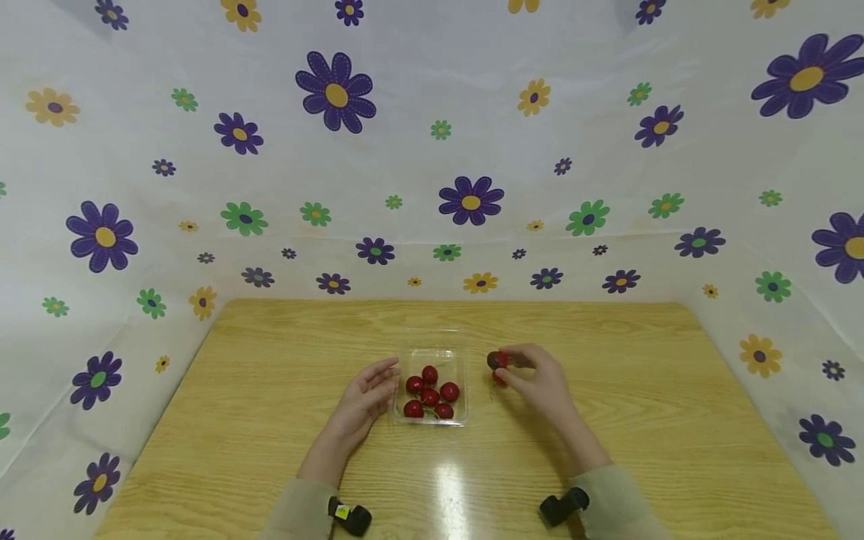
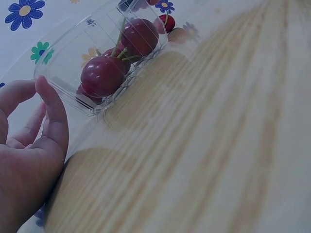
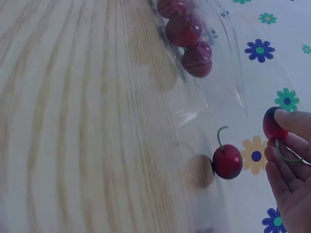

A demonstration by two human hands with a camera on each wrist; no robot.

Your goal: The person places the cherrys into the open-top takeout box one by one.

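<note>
A clear plastic box stands on the table with several dark red cherries in it, some with green stems. My left hand is at the box's left side, its fingertips right at the wall and its fingers loosely bent. In the left wrist view, the fingertips overlap the box's corner. To the right of the box, my right hand pinches a cherry between thumb and fingers; its stem hangs below. Another cherry, stem up, rests on the table below this hand.
The wooden table reflects a bright light near its front. White cloth with purple, green and yellow flowers stands behind the table and along both sides. A black wrist camera is strapped on the left wrist, another on the right.
</note>
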